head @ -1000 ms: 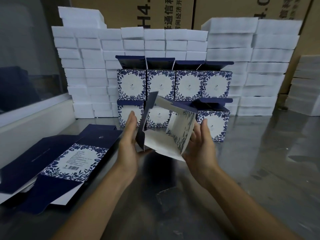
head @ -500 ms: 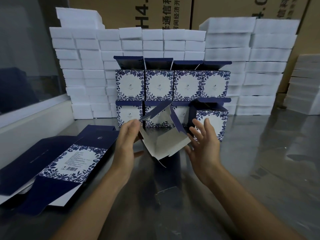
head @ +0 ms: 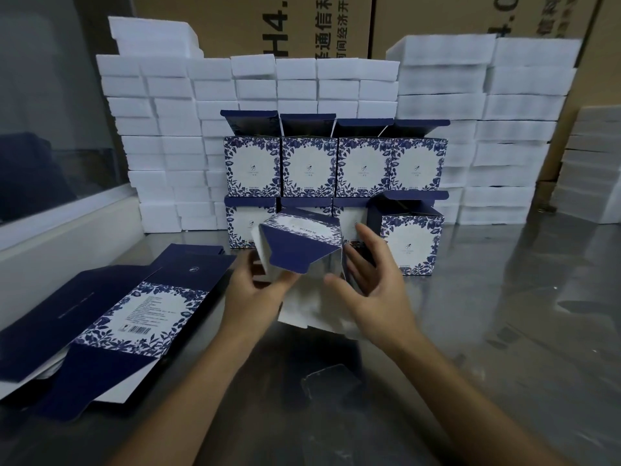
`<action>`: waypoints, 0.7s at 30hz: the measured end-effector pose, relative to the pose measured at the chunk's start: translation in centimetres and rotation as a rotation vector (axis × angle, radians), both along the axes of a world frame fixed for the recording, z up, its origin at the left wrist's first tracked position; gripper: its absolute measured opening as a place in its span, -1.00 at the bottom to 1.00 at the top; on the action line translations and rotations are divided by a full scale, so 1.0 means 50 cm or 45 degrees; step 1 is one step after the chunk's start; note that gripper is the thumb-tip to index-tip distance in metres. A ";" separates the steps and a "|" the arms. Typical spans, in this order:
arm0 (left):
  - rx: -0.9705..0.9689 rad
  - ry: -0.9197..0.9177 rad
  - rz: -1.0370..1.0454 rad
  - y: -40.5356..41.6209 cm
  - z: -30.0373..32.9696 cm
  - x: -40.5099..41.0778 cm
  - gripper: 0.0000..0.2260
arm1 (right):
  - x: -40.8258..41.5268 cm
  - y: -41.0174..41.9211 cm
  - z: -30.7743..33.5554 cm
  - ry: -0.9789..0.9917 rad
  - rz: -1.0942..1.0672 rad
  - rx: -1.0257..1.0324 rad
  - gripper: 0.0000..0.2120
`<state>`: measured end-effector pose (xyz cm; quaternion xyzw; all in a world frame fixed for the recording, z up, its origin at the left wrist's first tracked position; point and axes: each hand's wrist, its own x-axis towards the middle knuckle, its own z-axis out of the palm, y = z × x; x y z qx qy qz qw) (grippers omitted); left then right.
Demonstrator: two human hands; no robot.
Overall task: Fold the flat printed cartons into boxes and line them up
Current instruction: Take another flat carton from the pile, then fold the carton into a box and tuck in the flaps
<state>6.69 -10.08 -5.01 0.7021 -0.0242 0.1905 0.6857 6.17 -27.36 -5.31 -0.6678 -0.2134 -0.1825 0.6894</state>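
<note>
A half-folded carton point(head: 304, 250), navy and white with a blue leaf print, is tilted in the air between my hands, a navy flap facing me and white flaps hanging below. My left hand point(head: 252, 290) pinches its lower left edge. My right hand point(head: 376, 280) is on its right side, fingers spread and lightly bent, thumb against a white flap. Behind it, folded boxes point(head: 336, 166) stand in two stacked rows with lids up. One more folded box point(head: 411, 240) stands at the right end. A pile of flat cartons point(head: 127, 311) lies at left.
Stacks of white foam blocks point(head: 174, 142) wall in the back and right of the shiny metal table point(head: 504, 331). Brown shipping cartons point(head: 302, 25) rise behind them. A white ledge and glass pane point(head: 50, 112) run along the left.
The carton has been turned over: its open white inside faced me before, now a navy flap is folded over it. My right hand moved back onto its right side.
</note>
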 end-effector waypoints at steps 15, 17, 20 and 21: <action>-0.137 -0.102 0.247 0.027 0.016 0.011 -0.87 | 0.024 -0.066 0.021 -0.233 -0.556 -0.030 -0.66; -0.210 -0.093 0.242 0.031 0.019 0.011 -0.87 | 0.029 -0.076 0.010 -0.253 -0.580 -0.209 -0.67; -0.304 -0.080 0.218 0.035 0.025 0.007 -0.87 | 0.043 -0.090 -0.006 -0.314 -0.564 -0.396 -0.67; -0.328 -0.074 0.214 0.035 0.026 0.005 -0.87 | 0.045 -0.092 -0.009 -0.327 -0.534 -0.460 -0.62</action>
